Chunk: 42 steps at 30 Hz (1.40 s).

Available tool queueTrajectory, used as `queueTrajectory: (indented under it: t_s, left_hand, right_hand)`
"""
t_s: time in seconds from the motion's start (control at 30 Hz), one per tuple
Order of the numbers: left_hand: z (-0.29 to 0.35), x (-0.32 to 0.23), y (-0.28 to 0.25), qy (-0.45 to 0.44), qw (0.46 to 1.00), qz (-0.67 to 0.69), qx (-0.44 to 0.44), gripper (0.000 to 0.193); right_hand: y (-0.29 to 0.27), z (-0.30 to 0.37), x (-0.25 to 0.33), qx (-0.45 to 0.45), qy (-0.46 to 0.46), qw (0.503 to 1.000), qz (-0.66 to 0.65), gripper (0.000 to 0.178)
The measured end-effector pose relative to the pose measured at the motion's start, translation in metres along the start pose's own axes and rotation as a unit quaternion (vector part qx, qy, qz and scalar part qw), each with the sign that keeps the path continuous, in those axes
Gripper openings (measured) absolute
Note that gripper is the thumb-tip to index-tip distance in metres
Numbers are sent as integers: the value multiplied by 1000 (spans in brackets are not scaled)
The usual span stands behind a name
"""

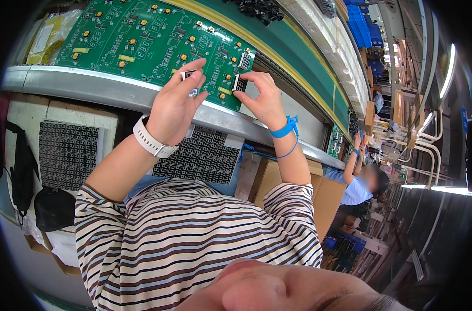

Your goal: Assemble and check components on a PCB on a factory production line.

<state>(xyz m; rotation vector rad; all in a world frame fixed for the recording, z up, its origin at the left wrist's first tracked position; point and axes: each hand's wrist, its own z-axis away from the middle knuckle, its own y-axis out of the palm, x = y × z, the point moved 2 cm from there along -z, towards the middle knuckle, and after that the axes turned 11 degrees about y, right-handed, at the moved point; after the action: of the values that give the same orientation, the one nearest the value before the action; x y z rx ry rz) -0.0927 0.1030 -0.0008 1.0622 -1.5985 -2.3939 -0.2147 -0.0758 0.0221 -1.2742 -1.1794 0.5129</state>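
Observation:
A large green circuit board panel [137, 65] with yellow-capped buttons lies on the metal-edged line in front of me. My left hand [175, 103], a white watch on its wrist, is closed over the panel on a few small black-and-white digit displays [193, 92], partly hidden by the fingers. My right hand [263, 98], wearing a blue wrist strap, pinches one digit display [239, 84] by its ends at the panel's right edge. Just beyond it, another digit display [245, 60] sits on the panel. Whether the pinched display is fully seated, I cannot tell.
Sheets of black digit displays lie near my lap [197, 155] and at the left [68, 155]. A metal rail [116, 79] runs along the line's near edge. A cardboard box [327, 199] stands to my right. Farther right, a co-worker in blue [358, 187] reaches over the line.

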Motion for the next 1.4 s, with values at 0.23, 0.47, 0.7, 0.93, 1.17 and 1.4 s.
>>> queueTrajectory:
  t_s: [0.23,0.47,0.7,0.93,1.17,1.4]
  left_hand:
    - [1,-1,4,15,1000,-11,12,52]
    - [2,1,4,18,1000,-21,9,51]
    - [2,1,4,14,1000,-26,10,52]
    - [-1,9,-2,-4,1000,9,9,51]
    - [3,17,13,-20,993,93,65,44]
    - [-5,-1,1,-6,993,68,98,51]
  right_hand:
    - [0,1,-2,25,8,999,-43,32]
    - [-2,0,-1,43,11,998,-45,30]
    - [-1,2,4,38,27,999,-12,30]
    - [-16,5,26,-11,-36,999,24,39]
    - [-11,-10,78,21,-140,986,-86,48]
    - [-7,-45,98,46,-227,966,-113,43]
